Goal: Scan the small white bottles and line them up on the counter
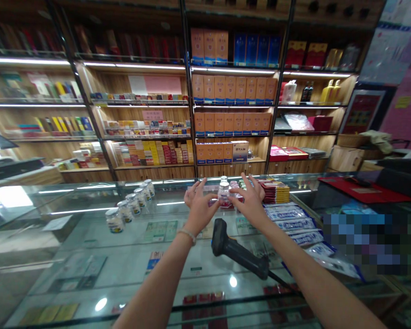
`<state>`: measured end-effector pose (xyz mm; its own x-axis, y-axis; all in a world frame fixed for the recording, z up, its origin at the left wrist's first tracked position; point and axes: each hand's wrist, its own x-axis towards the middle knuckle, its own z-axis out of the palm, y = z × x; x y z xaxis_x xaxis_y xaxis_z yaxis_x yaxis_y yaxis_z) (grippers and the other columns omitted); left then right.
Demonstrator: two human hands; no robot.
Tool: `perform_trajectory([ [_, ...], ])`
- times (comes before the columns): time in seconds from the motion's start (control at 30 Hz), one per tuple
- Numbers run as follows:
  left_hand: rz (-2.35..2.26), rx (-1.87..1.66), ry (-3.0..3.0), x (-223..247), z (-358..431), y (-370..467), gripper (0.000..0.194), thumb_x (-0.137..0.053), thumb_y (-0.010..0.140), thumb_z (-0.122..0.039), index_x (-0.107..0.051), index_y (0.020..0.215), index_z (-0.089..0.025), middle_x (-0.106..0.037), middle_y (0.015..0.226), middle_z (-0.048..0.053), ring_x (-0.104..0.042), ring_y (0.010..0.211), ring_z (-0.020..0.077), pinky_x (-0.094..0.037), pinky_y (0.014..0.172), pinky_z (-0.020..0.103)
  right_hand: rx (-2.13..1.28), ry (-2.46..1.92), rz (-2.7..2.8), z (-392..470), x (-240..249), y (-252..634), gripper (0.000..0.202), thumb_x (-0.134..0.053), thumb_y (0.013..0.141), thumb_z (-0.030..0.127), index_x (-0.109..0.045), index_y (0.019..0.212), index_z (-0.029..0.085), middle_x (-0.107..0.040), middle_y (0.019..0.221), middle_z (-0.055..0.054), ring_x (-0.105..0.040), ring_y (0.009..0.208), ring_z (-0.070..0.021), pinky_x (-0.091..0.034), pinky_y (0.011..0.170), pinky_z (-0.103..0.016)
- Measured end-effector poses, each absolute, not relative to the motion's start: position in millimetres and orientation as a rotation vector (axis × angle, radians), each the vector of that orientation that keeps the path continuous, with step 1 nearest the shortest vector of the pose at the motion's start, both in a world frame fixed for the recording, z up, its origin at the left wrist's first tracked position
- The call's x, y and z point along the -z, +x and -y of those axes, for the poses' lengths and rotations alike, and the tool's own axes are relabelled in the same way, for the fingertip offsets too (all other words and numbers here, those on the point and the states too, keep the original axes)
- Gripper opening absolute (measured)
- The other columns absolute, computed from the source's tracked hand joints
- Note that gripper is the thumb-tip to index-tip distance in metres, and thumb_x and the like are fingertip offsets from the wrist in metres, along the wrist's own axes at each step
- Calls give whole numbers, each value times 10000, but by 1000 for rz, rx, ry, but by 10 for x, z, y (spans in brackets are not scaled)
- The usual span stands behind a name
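Note:
A small clear jar with a white lid (223,193) stands toward the far side of the glass counter, with pinkish-red contents low in it. From the left, my left hand (200,208) grips it by thumb and forefinger, the other fingers raised. My right hand (251,203) pinches its opposite side in the same way. Other white-lidded jars stand close behind it, partly hidden. Below my hands, a black barcode scanner (238,251) lies on the glass, its cable running right under my right forearm.
Several white-lidded jars (125,211) form a slanting row at left. Right of my hands are stacked red-and-yellow packs (274,191) and blue-and-white packets (289,219). A red mat (359,191) lies farther right. Lit shelves with orange boxes (233,87) line the wall.

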<state>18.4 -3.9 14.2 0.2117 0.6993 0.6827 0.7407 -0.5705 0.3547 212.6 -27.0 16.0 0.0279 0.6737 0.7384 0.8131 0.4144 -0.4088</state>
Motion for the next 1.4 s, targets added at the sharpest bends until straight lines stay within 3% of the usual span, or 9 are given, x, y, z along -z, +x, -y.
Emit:
perform_trajectory([
  [0.17, 1469, 1200, -2337, -389, 90, 93, 124, -729, 829, -390, -784, 856, -282, -395, 1597, 41, -270, 1474, 364, -126, 1188, 674, 177, -1261, 1708, 224, -305, 2014, 198, -644, 905, 429, -777, 956, 293, -424, 1576, -45, -251, 1478, -343, -168, 1145, -636],
  [0.3, 1458, 1082, -2321, -710, 145, -158, 104, -754, 802, -384, -794, 845, -298, -412, 1587, 25, -286, 1464, 367, -154, 1188, 651, 186, -1216, 1756, 177, -533, 1799, 220, -623, 923, 433, -773, 963, 277, -392, 1598, -63, -244, 1488, -333, -173, 1150, -618],
  [0.47, 1396, 898, -2274, -877, 280, -720, 107, -775, 774, -385, -772, 756, -279, -419, 1586, 25, -283, 1477, 368, -80, 1198, 657, 166, -1163, 1849, 214, -614, 1262, 193, -631, 921, 408, -760, 974, 275, -399, 1593, -67, -251, 1490, -326, -174, 1152, -616],
  [0.87, 1538, 706, -2168, -493, 595, -1991, 80, -794, 727, -339, -755, 692, -278, -453, 1568, 11, -273, 1489, 383, 12, 1205, 646, -99, -1213, 1963, 449, -214, -151, 160, -666, 883, 277, -731, 1026, 247, -392, 1590, -125, -285, 1488, -316, -222, 1154, -591],
  [1.2, 1570, 707, -2221, -182, 692, -2151, 51, -781, 719, -265, -744, 692, -286, -466, 1556, -4, -274, 1500, 359, 6, 1221, 618, -115, -1248, 1994, 458, 206, -395, 157, -614, 912, 272, -726, 1017, 240, -437, 1564, -118, -332, 1461, -327, -280, 1128, -575],
  [1.4, 1559, 656, -2190, -173, 677, -2186, 88, -804, 722, -336, -744, 765, -288, -452, 1566, 36, -273, 1500, 358, 10, 1214, 614, -72, -1248, 1998, 447, 225, -397, 233, -617, 902, 303, -684, 1113, 233, -435, 1562, -138, -342, 1453, -325, -275, 1136, -558],
])
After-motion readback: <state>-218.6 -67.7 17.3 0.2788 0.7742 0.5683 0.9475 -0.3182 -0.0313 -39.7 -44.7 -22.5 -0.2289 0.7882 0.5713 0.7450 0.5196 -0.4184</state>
